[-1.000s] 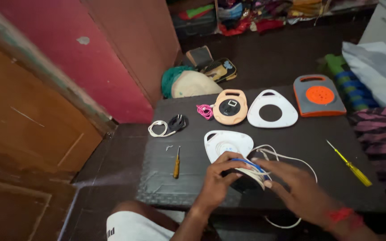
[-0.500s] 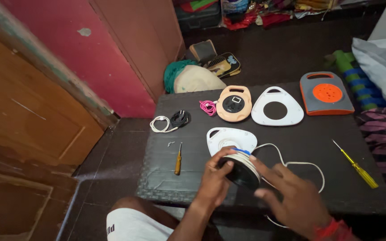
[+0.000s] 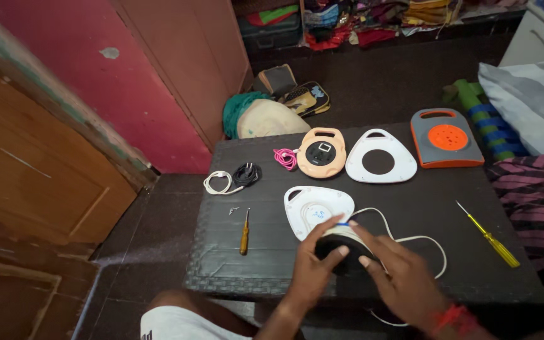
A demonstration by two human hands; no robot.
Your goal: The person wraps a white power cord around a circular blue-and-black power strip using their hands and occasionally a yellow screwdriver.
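We see our left hand (image 3: 313,274) and right hand (image 3: 398,277) wrapped from both sides around a black cable reel drum (image 3: 342,247) wound with white cord, fingers closed on it, near the front edge of the dark table (image 3: 410,201). The drum sits just in front of a white triangular reel cover (image 3: 313,206), and its loose white cord (image 3: 420,242) loops out to the right. To the left lie an amber-handled screwdriver (image 3: 244,232) and a black plug with a coiled white cable (image 3: 234,177). Farther back stand a peach reel housing (image 3: 321,152), a white triangular frame (image 3: 380,156) and a grey-and-orange cable reel (image 3: 445,137). A yellow screwdriver (image 3: 489,236) lies well apart at right.
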